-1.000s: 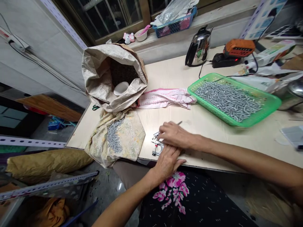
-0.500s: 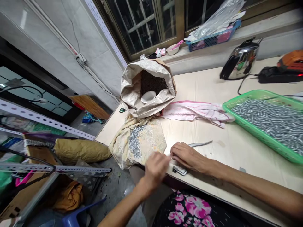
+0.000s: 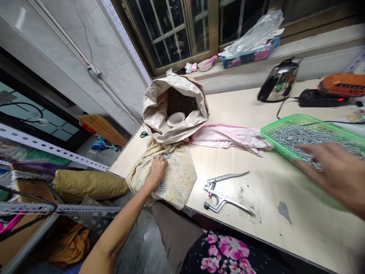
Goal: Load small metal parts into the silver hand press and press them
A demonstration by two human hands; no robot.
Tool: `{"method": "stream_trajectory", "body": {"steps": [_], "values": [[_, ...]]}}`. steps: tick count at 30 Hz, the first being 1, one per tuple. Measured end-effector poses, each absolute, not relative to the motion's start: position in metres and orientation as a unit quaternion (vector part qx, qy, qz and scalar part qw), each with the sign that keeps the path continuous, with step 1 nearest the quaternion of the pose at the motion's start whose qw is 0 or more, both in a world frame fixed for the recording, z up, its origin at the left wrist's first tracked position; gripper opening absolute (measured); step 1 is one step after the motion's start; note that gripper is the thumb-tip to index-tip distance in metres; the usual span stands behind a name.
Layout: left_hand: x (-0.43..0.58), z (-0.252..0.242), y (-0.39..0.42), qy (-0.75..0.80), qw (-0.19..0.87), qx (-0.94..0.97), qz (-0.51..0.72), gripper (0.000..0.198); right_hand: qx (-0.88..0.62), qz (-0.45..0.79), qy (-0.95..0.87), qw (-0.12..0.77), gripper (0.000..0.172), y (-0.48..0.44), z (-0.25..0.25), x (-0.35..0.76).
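Note:
My left hand (image 3: 158,169) rests on a heap of small silver metal pins (image 3: 162,187) on a flowered cloth (image 3: 182,175). Its fingers are curled down and closed among the pins; what they grip is hidden. Over the near side of a green plastic basket (image 3: 288,150) full of similar metal pins (image 3: 296,139), my right hand (image 3: 333,171) is smeared by motion, fingers stretched out and thumb apart, with nothing visible in it. Between the hands, silver hand pliers (image 3: 219,201) with a spring lie on the table, handles spread.
An open sack (image 3: 151,102) with dark contents and a white bowl (image 3: 176,119) stands behind the cloth. A pink-striped towel (image 3: 228,137) lies beside it. At the back right are a metal kettle (image 3: 281,82) and an orange tool battery (image 3: 342,85) on a black charger.
Both hands have left the pliers, which now lie uncovered. The left hand moved left to the pins on the cloth; the right moved right to the green basket. The view has shifted slightly.

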State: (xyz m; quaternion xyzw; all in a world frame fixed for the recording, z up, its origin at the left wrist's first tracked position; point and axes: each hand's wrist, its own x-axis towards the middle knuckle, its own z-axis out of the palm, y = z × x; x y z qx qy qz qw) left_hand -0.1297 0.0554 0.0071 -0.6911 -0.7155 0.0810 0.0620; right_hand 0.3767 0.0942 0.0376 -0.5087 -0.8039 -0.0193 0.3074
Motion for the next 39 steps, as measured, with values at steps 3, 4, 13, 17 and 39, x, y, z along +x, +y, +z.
{"method": "stream_trajectory", "body": {"steps": [3, 4, 13, 17, 39], "values": [[-0.119, 0.019, 0.057, -0.702, 0.047, -0.708, 0.068, 0.026, -0.407, 0.099, -0.868, 0.266, 0.034, 0.057, 0.016, 0.336], [-0.111, 0.023, 0.055, -0.699, 0.032, -0.714, 0.039, 0.025, -0.379, 0.138, -0.882, 0.243, 0.031, 0.046, 0.009, 0.321], [0.012, 0.019, -0.013, -0.663, -0.36, -0.615, -0.229, 0.021, -0.312, 0.202, -0.925, 0.083, 0.019, 0.026, -0.017, 0.269], [0.024, 0.005, -0.021, -0.678, -0.376, -0.592, -0.223, 0.023, -0.316, 0.189, -0.928, 0.061, 0.01, 0.026, -0.015, 0.268], [0.023, 0.005, -0.004, -0.68, -0.453, -0.573, -0.059, 0.03, -0.299, 0.173, -0.934, 0.098, 0.02, 0.023, -0.02, 0.269]]}}
